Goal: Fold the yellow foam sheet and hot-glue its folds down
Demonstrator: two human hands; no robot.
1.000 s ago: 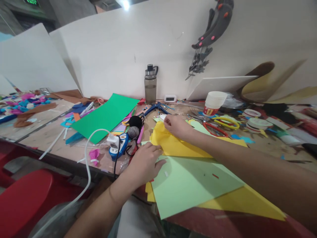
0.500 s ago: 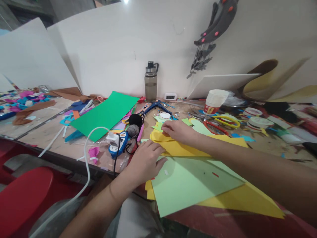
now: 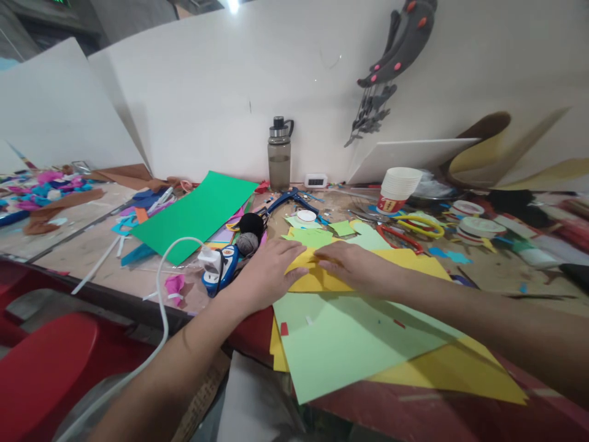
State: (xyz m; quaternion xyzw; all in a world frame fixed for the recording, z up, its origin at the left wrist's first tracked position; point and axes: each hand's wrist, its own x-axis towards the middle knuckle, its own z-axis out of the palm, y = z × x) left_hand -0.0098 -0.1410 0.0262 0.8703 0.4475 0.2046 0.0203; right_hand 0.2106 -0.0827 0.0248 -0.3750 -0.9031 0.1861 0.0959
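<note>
My left hand (image 3: 264, 273) lies flat, fingers stretched, on the left end of a folded yellow paper sheet (image 3: 414, 264). My right hand (image 3: 354, 265) presses flat on the same yellow paper just to the right, fingertips pointing left and almost meeting the left hand. A light green sheet (image 3: 350, 341) lies in front of both hands, over a larger yellow sheet (image 3: 464, 371) that hangs past the table's near edge.
A dark green sheet (image 3: 196, 215), yarn balls (image 3: 248, 236), a glue gun (image 3: 219, 267) with a white cord (image 3: 159, 307), a water bottle (image 3: 278, 156), stacked paper cups (image 3: 398, 187), scissors (image 3: 405, 236) and tape rolls (image 3: 478, 230) crowd the table. A red chair (image 3: 41, 368) stands at left.
My right hand brought the lifted yellow flap down and now presses it flat. My left hand slid forward from the light green sheet onto the yellow paper.
</note>
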